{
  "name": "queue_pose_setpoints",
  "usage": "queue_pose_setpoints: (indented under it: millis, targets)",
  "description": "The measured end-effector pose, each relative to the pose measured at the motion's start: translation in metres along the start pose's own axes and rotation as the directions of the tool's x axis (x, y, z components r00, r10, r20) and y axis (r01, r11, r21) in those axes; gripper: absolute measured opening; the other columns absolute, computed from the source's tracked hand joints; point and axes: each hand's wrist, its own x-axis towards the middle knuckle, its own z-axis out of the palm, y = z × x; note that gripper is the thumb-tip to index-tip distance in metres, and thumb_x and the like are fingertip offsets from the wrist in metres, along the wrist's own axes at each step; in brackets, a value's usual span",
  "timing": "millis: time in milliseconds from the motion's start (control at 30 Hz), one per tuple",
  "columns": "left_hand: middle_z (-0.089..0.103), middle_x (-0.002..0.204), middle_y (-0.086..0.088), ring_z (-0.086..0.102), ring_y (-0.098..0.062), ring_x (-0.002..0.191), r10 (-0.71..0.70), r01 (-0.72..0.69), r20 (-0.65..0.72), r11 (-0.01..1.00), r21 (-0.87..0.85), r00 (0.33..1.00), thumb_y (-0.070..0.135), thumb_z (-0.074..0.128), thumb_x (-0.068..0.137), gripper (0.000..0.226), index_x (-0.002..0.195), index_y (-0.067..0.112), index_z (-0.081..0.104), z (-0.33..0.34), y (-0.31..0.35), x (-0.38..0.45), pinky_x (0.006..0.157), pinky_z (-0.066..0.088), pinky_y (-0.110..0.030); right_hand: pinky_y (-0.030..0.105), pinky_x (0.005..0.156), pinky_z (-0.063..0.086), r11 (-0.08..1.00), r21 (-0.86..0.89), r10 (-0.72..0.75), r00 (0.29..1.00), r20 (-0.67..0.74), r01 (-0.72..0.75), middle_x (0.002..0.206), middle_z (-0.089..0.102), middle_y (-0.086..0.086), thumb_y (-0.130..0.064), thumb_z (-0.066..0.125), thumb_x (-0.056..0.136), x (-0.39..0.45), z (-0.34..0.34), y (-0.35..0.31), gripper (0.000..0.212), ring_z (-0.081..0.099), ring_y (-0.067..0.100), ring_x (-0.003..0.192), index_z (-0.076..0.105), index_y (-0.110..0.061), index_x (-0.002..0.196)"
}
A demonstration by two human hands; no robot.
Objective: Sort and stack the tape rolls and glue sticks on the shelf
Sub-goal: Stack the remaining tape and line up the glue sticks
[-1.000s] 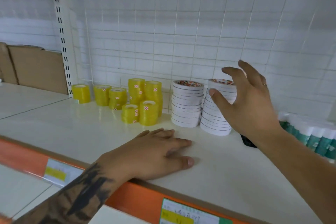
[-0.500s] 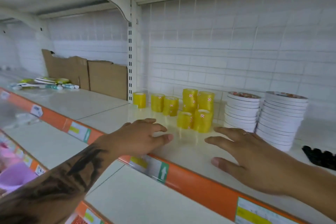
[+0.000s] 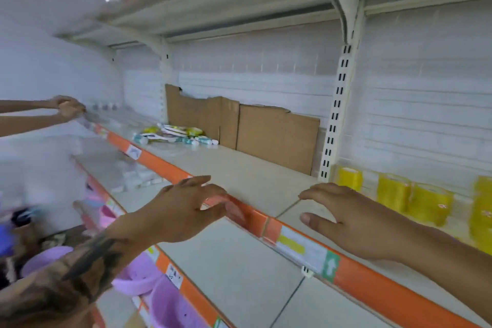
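Observation:
Yellow tape rolls (image 3: 415,201) stand in a row at the right on the white shelf (image 3: 255,178), blurred by motion. Farther left on the same shelf lies a loose pile of glue sticks and packets (image 3: 175,136). My left hand (image 3: 186,208) hovers over the shelf's orange front edge (image 3: 255,218), fingers loosely spread and holding nothing. My right hand (image 3: 348,216) floats above the shelf just left of the yellow rolls, fingers relaxed and empty. The white tape stacks are out of view.
Brown cardboard sheets (image 3: 255,130) lean against the back wall behind the pile. A slotted upright post (image 3: 338,104) splits the shelf bays. Another person's hands (image 3: 68,109) work at the far left. Purple plastic items (image 3: 149,285) sit on the lower shelf.
The view has swung left, so the white tape stacks have left the frame. My right hand came off the white stack and both hands shifted left along the shelf edge.

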Motion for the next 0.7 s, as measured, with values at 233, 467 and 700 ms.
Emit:
queue_pose_setpoints:
  millis: [233,467,700]
  targets:
    - [0.054,0.132,0.025,0.054,-0.002,0.120,-0.054,0.051,-0.035,0.995,-0.086,0.998,0.088,0.021,0.078,0.073,0.127,0.048,0.057,-0.017,-0.116,0.014,0.106,0.046,-0.041,0.036,0.115,0.036,0.999,0.028,-0.023,0.999,0.029,0.022,0.151,0.037,-0.023,-0.086,0.015,0.075,0.117,0.034,-0.068,0.083,0.037,0.006,0.139,0.040,-0.046,0.144]
    - [0.060,0.124,0.023,0.057,-0.004,0.117,-0.131,0.112,-0.133,0.983,-0.143,0.982,0.087,0.028,0.078,0.066,0.117,0.047,0.062,-0.017,-0.198,0.054,0.103,0.048,-0.042,0.037,0.111,0.041,0.997,-0.021,-0.080,0.996,0.042,0.081,0.152,0.038,-0.023,-0.088,0.021,0.078,0.221,0.050,-0.111,0.077,0.041,0.005,0.137,0.037,-0.049,0.142]
    - [0.061,0.125,0.014,0.060,-0.013,0.109,-0.175,0.166,-0.146,0.983,-0.075,0.974,0.074,0.047,0.091,0.048,0.122,0.042,0.062,-0.031,-0.272,0.111,0.102,0.048,-0.040,0.040,0.102,0.047,0.986,-0.052,-0.158,0.986,0.051,0.161,0.136,0.053,-0.010,-0.079,0.031,0.089,0.328,0.069,-0.149,0.060,0.054,0.014,0.118,0.038,-0.048,0.140]
